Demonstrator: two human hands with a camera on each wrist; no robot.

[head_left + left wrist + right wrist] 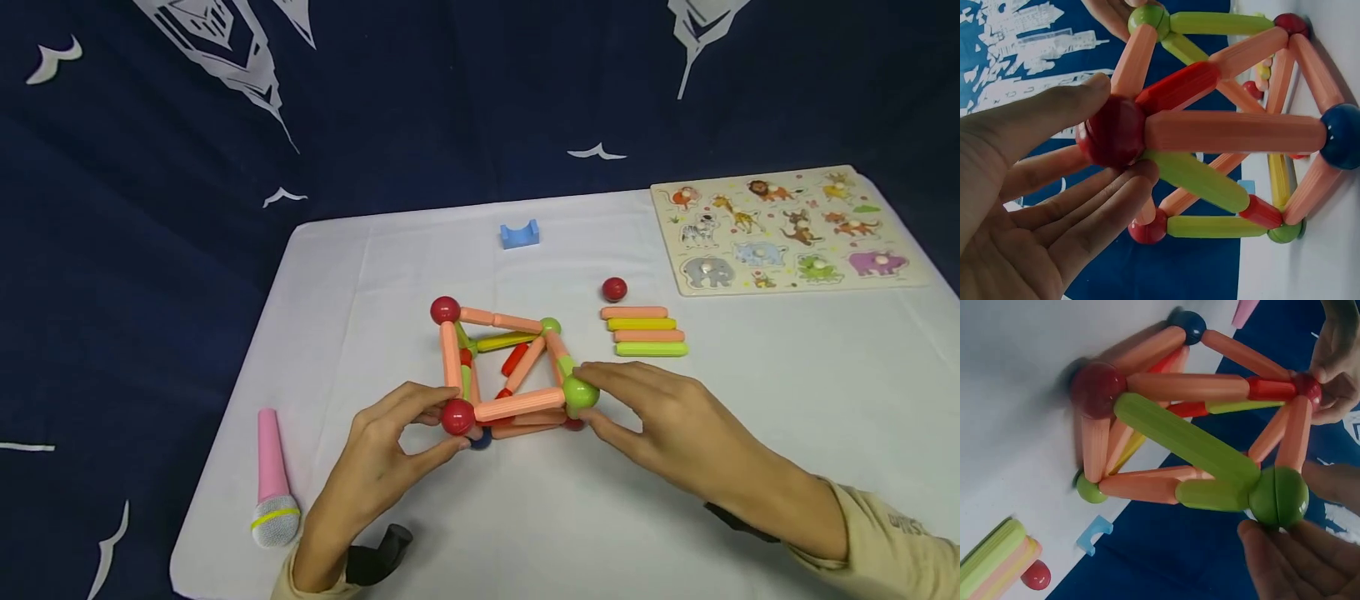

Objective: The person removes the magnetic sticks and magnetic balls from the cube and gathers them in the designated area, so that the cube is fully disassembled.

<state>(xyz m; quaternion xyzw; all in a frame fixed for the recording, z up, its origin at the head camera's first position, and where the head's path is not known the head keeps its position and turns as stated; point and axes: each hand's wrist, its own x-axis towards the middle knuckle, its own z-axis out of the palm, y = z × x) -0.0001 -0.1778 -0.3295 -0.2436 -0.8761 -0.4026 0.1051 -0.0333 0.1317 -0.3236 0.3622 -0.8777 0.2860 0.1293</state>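
A frame of coloured rods and balls stands on the white table (360,333), with orange, green, yellow and red rods joining at the balls. My left hand (382,446) pinches the red ball (457,417) at its near upper left corner, thumb and fingertips against it in the left wrist view. At the near upper right corner, my right hand (678,421) holds the green ball (581,392) between thumb and fingers. An orange rod (520,405) spans these two balls. Lower down, a blue ball (1342,136) and a dark red ball (1098,390) touch the table.
Right of the frame lie several loose rods (648,337) beside a loose red ball (614,289). A blue curved block (520,235) sits farther back. The animal puzzle board (787,233) occupies the back right, and a pink toy microphone (274,483) lies at the left.
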